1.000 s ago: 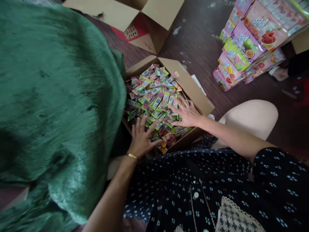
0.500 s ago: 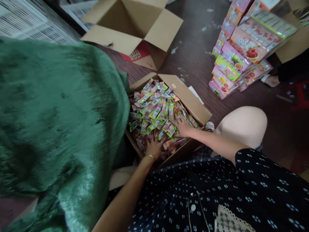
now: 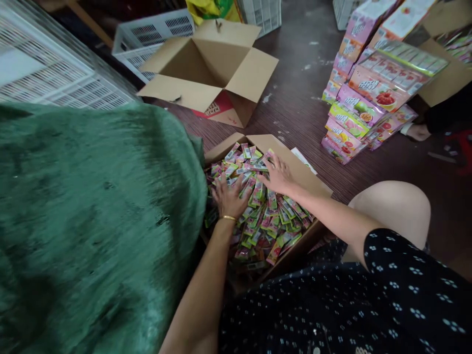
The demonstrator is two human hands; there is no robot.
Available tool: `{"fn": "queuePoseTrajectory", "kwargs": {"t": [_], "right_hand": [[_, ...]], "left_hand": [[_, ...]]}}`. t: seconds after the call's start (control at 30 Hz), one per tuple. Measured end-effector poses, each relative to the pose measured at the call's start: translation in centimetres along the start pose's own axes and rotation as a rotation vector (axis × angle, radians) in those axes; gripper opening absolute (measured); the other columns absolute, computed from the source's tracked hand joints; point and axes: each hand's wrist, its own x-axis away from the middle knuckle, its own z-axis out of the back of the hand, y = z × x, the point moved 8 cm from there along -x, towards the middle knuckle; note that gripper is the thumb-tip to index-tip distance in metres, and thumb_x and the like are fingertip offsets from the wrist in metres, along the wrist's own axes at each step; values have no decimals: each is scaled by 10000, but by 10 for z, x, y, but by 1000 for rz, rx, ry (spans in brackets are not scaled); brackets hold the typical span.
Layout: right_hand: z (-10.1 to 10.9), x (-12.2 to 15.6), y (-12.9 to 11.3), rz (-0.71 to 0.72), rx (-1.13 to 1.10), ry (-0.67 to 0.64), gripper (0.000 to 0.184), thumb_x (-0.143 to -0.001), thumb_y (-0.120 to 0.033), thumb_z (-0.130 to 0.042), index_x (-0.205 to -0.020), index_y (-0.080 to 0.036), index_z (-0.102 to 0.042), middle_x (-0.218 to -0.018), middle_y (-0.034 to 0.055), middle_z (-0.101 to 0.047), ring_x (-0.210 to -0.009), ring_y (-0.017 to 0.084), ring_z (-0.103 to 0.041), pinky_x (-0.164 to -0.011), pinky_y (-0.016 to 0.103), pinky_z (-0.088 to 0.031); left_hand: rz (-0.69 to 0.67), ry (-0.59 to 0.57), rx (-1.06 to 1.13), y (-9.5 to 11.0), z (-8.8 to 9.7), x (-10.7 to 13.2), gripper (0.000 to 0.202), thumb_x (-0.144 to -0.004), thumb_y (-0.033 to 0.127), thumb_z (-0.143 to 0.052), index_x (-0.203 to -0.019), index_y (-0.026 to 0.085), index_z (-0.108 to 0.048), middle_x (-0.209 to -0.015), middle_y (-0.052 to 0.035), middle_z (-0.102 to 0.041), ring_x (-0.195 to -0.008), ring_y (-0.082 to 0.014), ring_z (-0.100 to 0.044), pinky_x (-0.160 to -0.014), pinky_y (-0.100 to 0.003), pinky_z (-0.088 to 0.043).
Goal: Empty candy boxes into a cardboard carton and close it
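Many small pink and green stick sachets (image 3: 271,206) fill an open cardboard box (image 3: 309,179) between my legs. My left hand (image 3: 230,196), with a gold bracelet at the wrist, lies spread over the sachets on the box's left side. My right hand (image 3: 277,174) rests with fingers apart on the sachets by the far right flap. Both hands are open, palms down, and neither is closed on a sachet. What lies under the palms is hidden.
A large green sack (image 3: 99,216) bulges at left, by white plastic crates (image 3: 66,64). An open carton (image 3: 206,64) stands ahead. Printed retail boxes (image 3: 363,105) are stacked at right, near another person's foot (image 3: 416,132) and a carton of sachets (image 3: 459,46).
Both hands have moved from the near part of the box to its far part, fingers still spread. Sachets at the near side now show. The camera view has shifted upward.
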Motion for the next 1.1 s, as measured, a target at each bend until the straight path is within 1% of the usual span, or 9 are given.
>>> {"fn": "queuePoseTrajectory", "kwargs": {"t": [0.07, 0.17, 0.37, 0.5, 0.63, 0.77, 0.87, 1.0, 1.1], "right_hand": [[-28, -24, -6, 16, 32, -84, 800, -1034, -631, -431, -1667, -178, -247, -1725, 202, -73, -1597, 412, -94, -1271, 581, -154], [-65, -46, -25, 100, 68, -132, 843, -1045, -636, -392, -1673, -108, -197, -1712, 222, -121, -1613, 352, -61, -1304, 527, -60], [-93, -77, -42, 154, -15, -228, 942, -1016, -655, -474, -1675, -72, -137, -1710, 231, -110, -1614, 338, -43, -1316, 439, -100], [-79, -72, -34, 151, -36, -178, 891, -1028, -635, -471, -1678, -108, -165, -1717, 206, -121, -1614, 323, -83, -1317, 419, -109], [-70, -40, -24, 223, 22, -157, 829, -1032, -630, -451, -1668, -139, -244, -1725, 168, -114, -1611, 330, -105, -1316, 467, -106], [-77, -12, -13, 290, 87, -184, 768, -1066, -555, -397, -1676, -131, -202, -1729, 153, -80, -1617, 304, -67, -1318, 470, -89], [-74, -3, -12, 298, 103, -196, 790, -1052, -542, -447, -1673, -116, -206, -1722, 180, -85, -1613, 326, -83, -1315, 482, -97], [-41, -2, -18, 374, 72, -111, 731, -1028, -570, -487, -1616, -146, -388, -1693, 183, -241, -1595, 356, -165, -1298, 557, -119], [-6, -10, -7, 348, 2, 67, 639, -1031, -529, -492, -1551, -157, -494, -1674, 160, -310, -1577, 342, -223, -1291, 561, -152]], "left_hand": [[110, -101, 27, -16, -27, -16, 622, -944, 535, -613, -1532, 350, -529, -1730, -108, -185, -1590, -442, -103, -1227, -713, -153], [159, -137, 46, -40, -54, -24, 596, -987, 554, -525, -1551, 366, -494, -1742, -77, -162, -1596, -432, -70, -1198, -707, -255], [187, -133, 76, -60, -67, -36, 590, -1007, 550, -476, -1565, 360, -471, -1742, -97, -147, -1578, -406, -165, -1184, -651, -318], [177, -149, 95, -57, -55, -34, 588, -1000, 526, -509, -1557, 337, -494, -1739, -105, -139, -1593, -418, -88, -1223, -670, -217], [45, -98, 103, -44, -37, -4, 704, -926, 502, -656, -1572, 287, -480, -1739, -130, -101, -1601, -415, -39, -1261, -639, -136], [-8, -243, -1, -17, -57, 43, 839, -803, 559, -788, -1557, 339, -492, -1738, -148, -105, -1592, -462, -20, -1206, -748, -111], [35, -236, -67, -1, -66, 67, 899, -774, 610, -795, -1568, 335, -476, -1735, -174, -84, -1590, -472, -4, -1195, -765, -105], [77, -313, -37, 4, -57, 78, 800, -817, 593, -762, -1540, 357, -515, -1718, -168, -147, -1582, -481, -52, -1179, -771, -167], [126, -201, -12, 6, -20, 61, 666, -850, 553, -743, -1473, 368, -598, -1643, -179, -290, -1505, -474, -276, -1136, -733, -308]]}}
